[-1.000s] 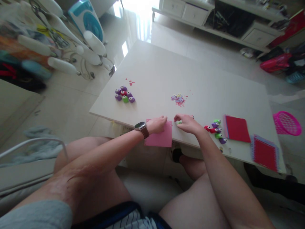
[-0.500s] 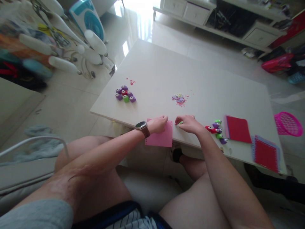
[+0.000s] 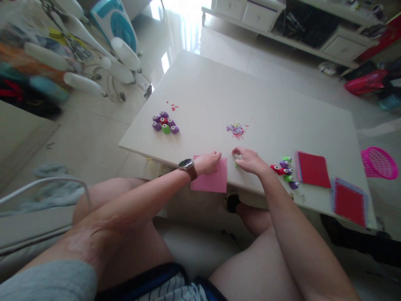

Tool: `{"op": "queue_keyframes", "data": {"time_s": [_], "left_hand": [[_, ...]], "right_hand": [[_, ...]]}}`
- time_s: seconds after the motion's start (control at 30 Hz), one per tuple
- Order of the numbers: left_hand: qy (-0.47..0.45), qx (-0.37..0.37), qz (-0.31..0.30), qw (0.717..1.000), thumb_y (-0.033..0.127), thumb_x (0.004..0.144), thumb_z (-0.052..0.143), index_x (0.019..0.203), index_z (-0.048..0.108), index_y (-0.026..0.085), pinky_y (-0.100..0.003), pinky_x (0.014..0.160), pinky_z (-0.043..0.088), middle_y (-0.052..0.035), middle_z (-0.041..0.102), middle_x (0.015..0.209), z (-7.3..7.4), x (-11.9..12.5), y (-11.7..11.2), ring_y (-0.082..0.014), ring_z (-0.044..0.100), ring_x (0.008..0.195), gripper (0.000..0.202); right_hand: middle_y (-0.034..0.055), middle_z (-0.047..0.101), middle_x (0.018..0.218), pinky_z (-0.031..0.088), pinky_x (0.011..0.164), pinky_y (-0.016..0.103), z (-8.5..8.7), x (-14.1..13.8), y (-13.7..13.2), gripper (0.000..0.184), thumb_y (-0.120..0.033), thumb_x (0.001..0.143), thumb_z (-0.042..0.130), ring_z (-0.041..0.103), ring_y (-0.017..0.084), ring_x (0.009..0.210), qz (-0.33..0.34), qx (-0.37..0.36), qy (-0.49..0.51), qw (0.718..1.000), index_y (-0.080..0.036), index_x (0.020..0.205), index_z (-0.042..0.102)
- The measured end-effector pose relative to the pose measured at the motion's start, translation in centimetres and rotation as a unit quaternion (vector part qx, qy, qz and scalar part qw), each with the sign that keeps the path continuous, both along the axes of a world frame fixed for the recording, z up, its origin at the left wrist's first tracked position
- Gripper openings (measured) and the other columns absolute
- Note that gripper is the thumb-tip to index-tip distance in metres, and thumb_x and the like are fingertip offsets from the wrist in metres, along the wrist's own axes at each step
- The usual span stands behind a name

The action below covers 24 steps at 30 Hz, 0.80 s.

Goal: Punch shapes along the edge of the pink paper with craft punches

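Note:
A pink sheet of paper (image 3: 209, 182) with small punched holes along its edges lies at the table's near edge, partly jutting over it. My left hand (image 3: 209, 163), with a watch on the wrist, rests on this sheet with fingers closed on its upper part. Just right of the paper, my right hand (image 3: 246, 159) curls thumb and index finger around a small green craft punch (image 3: 237, 164), mostly hidden by the thumb. Right of that hand stand several red, purple and green craft punches (image 3: 284, 170) with eye shapes.
Another cluster of craft punches (image 3: 165, 122) sits at the table's left, near red paper bits (image 3: 173, 107). A confetti pile (image 3: 236, 130) lies mid-table. Red-topped paper stacks (image 3: 313, 169) lie at the right. A pink basket (image 3: 379, 163) stands beyond the table (image 3: 266, 104).
My right hand has shifted slightly, its index finger lifting away from the thumb so more of the gap shows. The left hand and pink paper stay put.

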<state>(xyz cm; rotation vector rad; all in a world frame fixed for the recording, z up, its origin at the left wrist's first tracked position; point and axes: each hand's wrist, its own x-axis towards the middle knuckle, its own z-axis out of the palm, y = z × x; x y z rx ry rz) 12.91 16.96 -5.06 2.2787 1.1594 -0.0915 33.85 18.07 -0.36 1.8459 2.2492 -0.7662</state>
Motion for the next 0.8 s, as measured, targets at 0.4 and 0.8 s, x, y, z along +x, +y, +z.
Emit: {"op": "queue_keyframes", "data": {"time_s": [0.4,0.8], "left_hand": [[-0.007,-0.011,0.005,1.000,0.020,0.085,0.062,0.120,0.055,0.016,-0.035,0.088,0.054,-0.0129,0.064,0.120,0.2,-0.1,0.0,-0.0257,0.068,0.104,0.036],[-0.006,0.117,0.010,0.993,0.013,0.097,0.041,0.122,0.058,0.015,-0.041,0.092,0.051,-0.0149,0.064,0.121,2.0,0.6,-0.6,-0.0274,0.061,0.112,0.031]], "right_hand": [[0.0125,0.075,0.117,0.053,0.085,0.028,0.0,1.8,0.4,0.038,-0.017,0.078,0.069,0.070,0.023,0.100,-0.023,-0.043,-0.001,0.999,-0.015,0.116,0.070],[0.0097,0.077,0.107,0.048,0.081,0.027,-0.2,1.0,0.1,0.027,-0.011,0.081,0.060,0.069,0.022,0.097,0.023,-0.016,-0.072,0.997,-0.021,0.103,0.074]]}}
